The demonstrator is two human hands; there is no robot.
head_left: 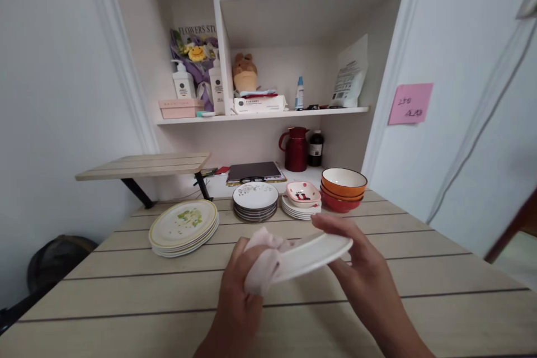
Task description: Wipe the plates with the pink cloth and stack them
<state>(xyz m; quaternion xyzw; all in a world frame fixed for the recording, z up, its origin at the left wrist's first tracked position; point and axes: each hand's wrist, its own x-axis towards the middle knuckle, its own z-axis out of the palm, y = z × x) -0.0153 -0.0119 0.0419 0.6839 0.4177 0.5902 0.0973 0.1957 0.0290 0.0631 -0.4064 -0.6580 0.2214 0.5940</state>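
Note:
A white plate [312,255] is held tilted above the table between both hands. My right hand [361,268] grips its right rim, thumb below and fingers above. A pale pink cloth [264,263] is bunched in my left hand [241,285], which is closed round it and presses it against the plate's left edge. Beyond the hands stands a stack of small white plates [302,212] with a pink patterned square bowl [302,193] on top. Dark-rimmed plates [255,197] are stacked left of these.
Large yellow-rimmed plates [184,224] form a stack at the left, near a raised wooden shelf [145,165]. Orange and red bowls [343,184] are nested at the back right. A red jug [296,148] and a dark bottle [316,148] stand behind, under the wall shelves.

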